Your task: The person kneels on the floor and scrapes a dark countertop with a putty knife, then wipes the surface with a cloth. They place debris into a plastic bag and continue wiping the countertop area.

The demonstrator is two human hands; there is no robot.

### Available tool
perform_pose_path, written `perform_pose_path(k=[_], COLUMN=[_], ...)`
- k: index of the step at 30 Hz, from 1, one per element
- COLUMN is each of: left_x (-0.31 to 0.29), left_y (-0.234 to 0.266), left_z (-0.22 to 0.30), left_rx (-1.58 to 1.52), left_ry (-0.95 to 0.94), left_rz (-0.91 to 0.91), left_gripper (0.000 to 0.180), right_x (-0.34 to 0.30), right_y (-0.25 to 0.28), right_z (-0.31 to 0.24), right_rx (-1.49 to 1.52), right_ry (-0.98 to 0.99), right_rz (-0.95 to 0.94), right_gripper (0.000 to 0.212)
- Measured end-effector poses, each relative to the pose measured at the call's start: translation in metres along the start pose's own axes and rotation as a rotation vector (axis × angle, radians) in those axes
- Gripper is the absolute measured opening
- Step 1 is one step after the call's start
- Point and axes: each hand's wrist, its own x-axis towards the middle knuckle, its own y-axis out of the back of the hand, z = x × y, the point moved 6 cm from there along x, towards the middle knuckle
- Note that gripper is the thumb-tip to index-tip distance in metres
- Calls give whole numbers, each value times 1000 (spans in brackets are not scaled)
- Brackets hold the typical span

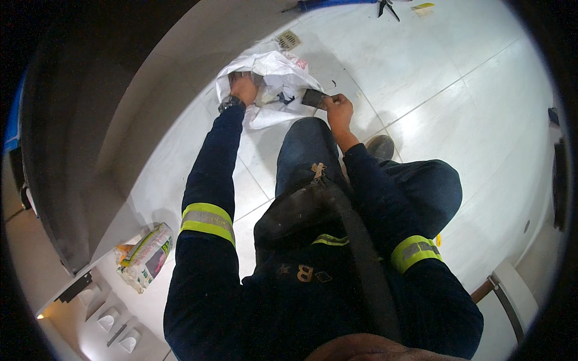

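Note:
A white plastic sack (265,63) lies with its mouth open on the pale tiled floor, beyond my bent knee. My left hand (244,90), with a dark watch on the wrist, reaches into the sack's left side. Its fingers are partly hidden beside a greyish-brown patch. My right hand (339,109) pinches a dark, flat, rectangular piece (313,98) at the sack's right edge; its exact kind is unclear. Between the hands, crumpled white material and a small dark blue bit (285,98) show inside the sack.
A floor drain grate (289,40) sits just past the sack. Farther off lie a blue tube-shaped tool with a black handle (388,9) and a yellow scrap (423,9). A printed package (146,259) rests to my left. A dark panel (78,138) borders the left side.

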Motion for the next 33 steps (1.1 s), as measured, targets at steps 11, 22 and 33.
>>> perform_pose_path(k=[11,22,33], left_x=[-28,-22,-27], left_y=[-41,-66,-33], left_z=[-18,-4,-24], left_rx=[-155,226,-269], left_ry=[70,46,130], left_rz=[-539,-750,-241], left_gripper=[49,74,36], right_x=[1,-14,-8], right_y=[-17,-25,-39], right_z=[-29,-26,-34], right_rx=[-9,28,86], right_ry=[89,50,40], right_rz=[-106,-253,-273], right_gripper=[29,28,30])
